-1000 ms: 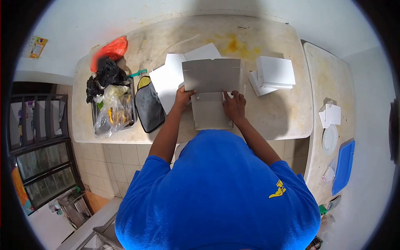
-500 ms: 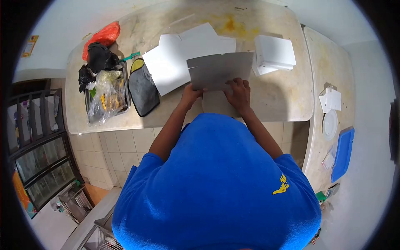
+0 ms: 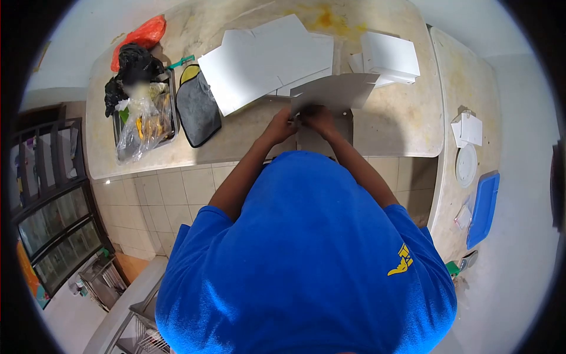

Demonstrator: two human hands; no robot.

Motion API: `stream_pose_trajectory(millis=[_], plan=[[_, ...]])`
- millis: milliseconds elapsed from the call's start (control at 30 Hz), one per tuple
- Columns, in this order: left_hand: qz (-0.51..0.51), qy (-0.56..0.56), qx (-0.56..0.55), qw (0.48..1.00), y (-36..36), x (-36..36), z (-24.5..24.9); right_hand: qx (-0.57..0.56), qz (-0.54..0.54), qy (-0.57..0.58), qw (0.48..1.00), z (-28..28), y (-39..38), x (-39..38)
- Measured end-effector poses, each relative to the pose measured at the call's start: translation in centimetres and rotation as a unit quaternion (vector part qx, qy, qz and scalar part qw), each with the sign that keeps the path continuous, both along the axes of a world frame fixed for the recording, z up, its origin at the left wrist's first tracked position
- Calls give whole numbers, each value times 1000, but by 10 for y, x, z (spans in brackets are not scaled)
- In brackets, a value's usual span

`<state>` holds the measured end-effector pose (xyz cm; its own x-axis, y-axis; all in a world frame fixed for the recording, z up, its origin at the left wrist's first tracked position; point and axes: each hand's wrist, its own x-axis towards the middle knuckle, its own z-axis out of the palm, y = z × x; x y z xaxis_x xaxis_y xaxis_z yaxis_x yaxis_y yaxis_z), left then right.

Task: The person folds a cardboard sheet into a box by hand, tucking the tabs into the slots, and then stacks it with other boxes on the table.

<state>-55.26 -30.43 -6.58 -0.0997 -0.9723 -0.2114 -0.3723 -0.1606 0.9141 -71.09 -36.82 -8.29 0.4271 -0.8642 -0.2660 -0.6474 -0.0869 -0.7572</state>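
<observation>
A partly folded cardboard box [image 3: 333, 94] stands in front of me near the table's front edge, one panel raised and in shadow on the side facing me. My left hand [image 3: 283, 126] grips its left corner from outside, fingers closed on the card. My right hand [image 3: 318, 120] reaches in behind the same corner, fingers bent and pressed on the card in dark shadow. The two hands are close together. Beyond the box lies a stack of flat white cardboard sheets [image 3: 253, 65].
Folded white boxes [image 3: 389, 56] are stacked at the back right. On the left are a grey cloth pouch [image 3: 198, 111], a metal tray [image 3: 175, 112] with plastic bags, and a red bag [image 3: 141, 40]. A side table holds a white plate [image 3: 466, 165] and a blue tray [image 3: 483, 209].
My right hand has moved left from the box's right side to its left corner, beside my left hand. The raised panel has turned and shifted right. The view has tilted slightly.
</observation>
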Motion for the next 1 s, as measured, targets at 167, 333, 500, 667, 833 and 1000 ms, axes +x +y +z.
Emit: stream_pose_trajectory(millis=[167,333,500,667,833,1000], plan=[[99,107,154,977,8,0,-22,113,-90,-82,986,10,3,-4],[161,226,244,929,13,4,-31,170,-110,-116,972,6,-1,-11],[201,272,253,907,13,-2,-29,99,-121,-83,984,-1,11,-14],[198,283,267,900,11,-1,-27,162,-143,-152,965,10,23,-15],[193,283,278,898,8,-2,-19,235,-163,-201,937,0,23,-19],[195,314,264,891,8,-2,-31,292,-188,-221,911,2,22,-16]])
